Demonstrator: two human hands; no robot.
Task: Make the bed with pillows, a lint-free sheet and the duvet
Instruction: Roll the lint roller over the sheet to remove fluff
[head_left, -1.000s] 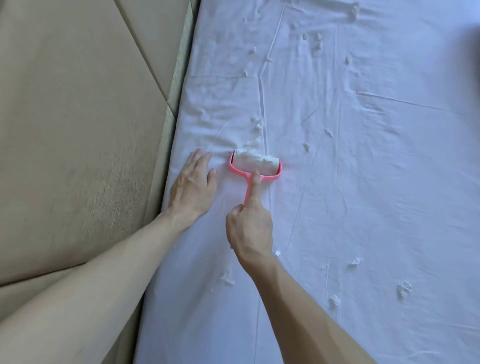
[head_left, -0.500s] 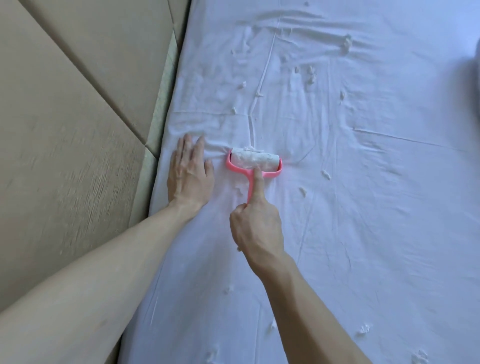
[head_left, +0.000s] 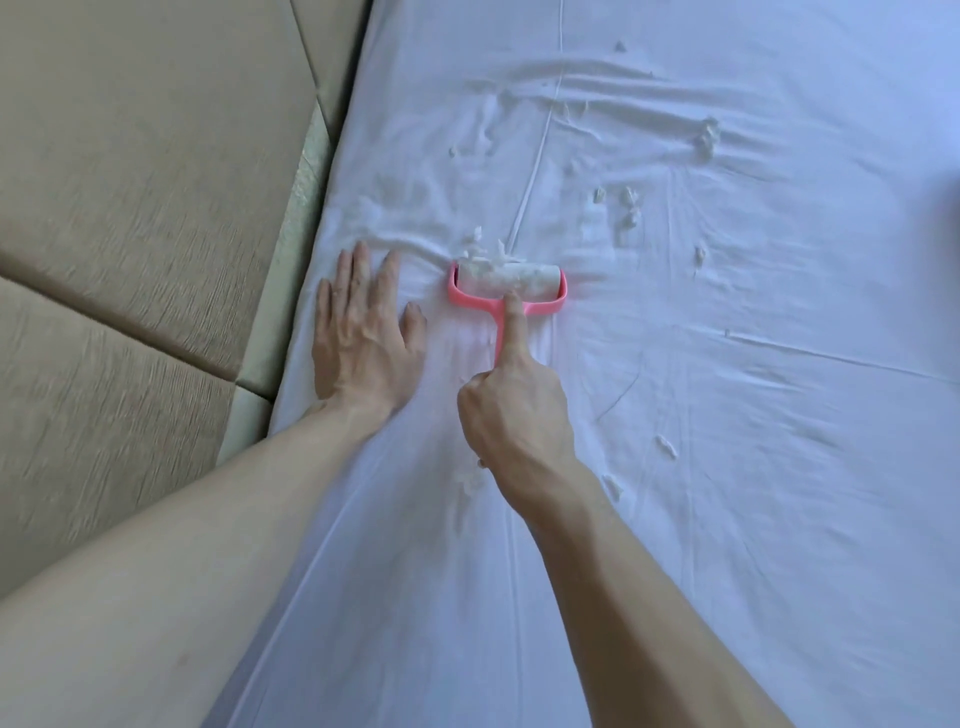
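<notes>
Both hands are down on the white sheet (head_left: 727, 467), which runs right up against the padded beige panel (head_left: 130, 208) on the left. The left hand (head_left: 363, 332) lies flat, fingers straight and a little spread, pressing the cloth just beside the pink lint roller (head_left: 506, 278). The right hand (head_left: 511, 410) is curled round the roller's handle, its forefinger laid straight along it toward the drum. The drum sits on the cloth, thick with white fluff, and a small heap (head_left: 480, 247) is bunched at its far edge.

I'd call this the de-linting step. There are no pillows or duvet in view, so the job seems in its early part. Many tufts (head_left: 628, 205) lie scattered among the wrinkles beyond the roller, and a few more (head_left: 665, 446) lie nearer, off to the right. The next stroke, I'd judge, wants the flat hand keeping the cloth taut so it doesn't ruck up — and the drum looks loaded enough to push fluff rather than lift it, so a fresh layer may be due.
</notes>
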